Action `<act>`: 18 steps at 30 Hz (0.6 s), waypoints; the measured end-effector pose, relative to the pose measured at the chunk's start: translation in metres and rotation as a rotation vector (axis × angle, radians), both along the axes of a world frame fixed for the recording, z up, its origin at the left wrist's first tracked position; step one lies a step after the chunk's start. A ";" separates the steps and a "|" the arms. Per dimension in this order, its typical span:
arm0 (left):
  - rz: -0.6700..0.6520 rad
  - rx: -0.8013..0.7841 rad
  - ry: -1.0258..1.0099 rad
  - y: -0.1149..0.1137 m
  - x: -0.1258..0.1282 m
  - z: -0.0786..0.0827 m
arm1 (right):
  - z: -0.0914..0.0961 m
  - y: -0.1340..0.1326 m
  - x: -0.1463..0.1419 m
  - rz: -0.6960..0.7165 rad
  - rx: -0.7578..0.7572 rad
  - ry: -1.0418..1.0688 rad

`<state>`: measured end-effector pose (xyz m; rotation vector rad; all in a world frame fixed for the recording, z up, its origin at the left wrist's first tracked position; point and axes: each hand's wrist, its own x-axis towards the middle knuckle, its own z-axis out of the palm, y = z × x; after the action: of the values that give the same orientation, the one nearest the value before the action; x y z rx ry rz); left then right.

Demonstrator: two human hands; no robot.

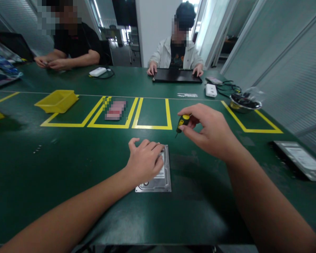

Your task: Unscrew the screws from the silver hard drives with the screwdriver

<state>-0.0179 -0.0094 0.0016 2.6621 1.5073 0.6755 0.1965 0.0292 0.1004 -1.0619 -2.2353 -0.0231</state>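
Observation:
A silver hard drive (pixel 166 175) with a white label lies flat on the green table. My left hand (pixel 145 160) rests over its upper left part, fingers bent across it and the little finger raised; the hand covers much of the drive, and the fingertips' contact is partly hidden. In my right hand (pixel 209 131) is a short black-and-yellow screwdriver (pixel 183 123), pinched at the handle between thumb and fingers. Its thin tip points down, above the table, to the right of the drive and apart from it.
Another drive (pixel 302 160) lies at the right. Yellow tape boxes cross the table, with a yellow bin (pixel 58 101) and a blurred pinkish item (pixel 116 110). A bowl of dark parts (pixel 244 102) stands back right. Several tiny pieces (pixel 37 149) lie left. Two people sit opposite, one holding a dark panel (pixel 177 75).

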 end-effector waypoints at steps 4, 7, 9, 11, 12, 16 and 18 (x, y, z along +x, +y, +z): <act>0.002 -0.007 0.004 0.000 0.000 0.000 | -0.002 0.000 -0.002 -0.040 -0.045 -0.154; -0.002 -0.015 -0.004 0.000 -0.001 0.002 | -0.006 -0.001 -0.008 -0.077 -0.076 -0.248; -0.010 -0.023 -0.006 -0.001 -0.002 0.003 | -0.008 -0.003 -0.013 -0.101 -0.106 -0.291; -0.023 -0.034 -0.001 -0.003 -0.004 0.004 | -0.010 -0.006 -0.017 -0.131 -0.141 -0.343; -0.030 -0.039 0.003 -0.003 -0.005 0.005 | -0.011 -0.007 -0.019 -0.152 -0.157 -0.374; -0.056 -0.065 0.026 -0.006 -0.009 0.007 | -0.014 -0.013 -0.026 -0.243 -0.190 -0.497; -0.062 -0.078 0.038 -0.008 -0.010 0.007 | -0.016 -0.015 -0.029 -0.275 -0.189 -0.551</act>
<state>-0.0278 -0.0171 0.0088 2.6659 1.4211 0.5547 0.1678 0.0140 0.0844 -1.6176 -2.5857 -0.2545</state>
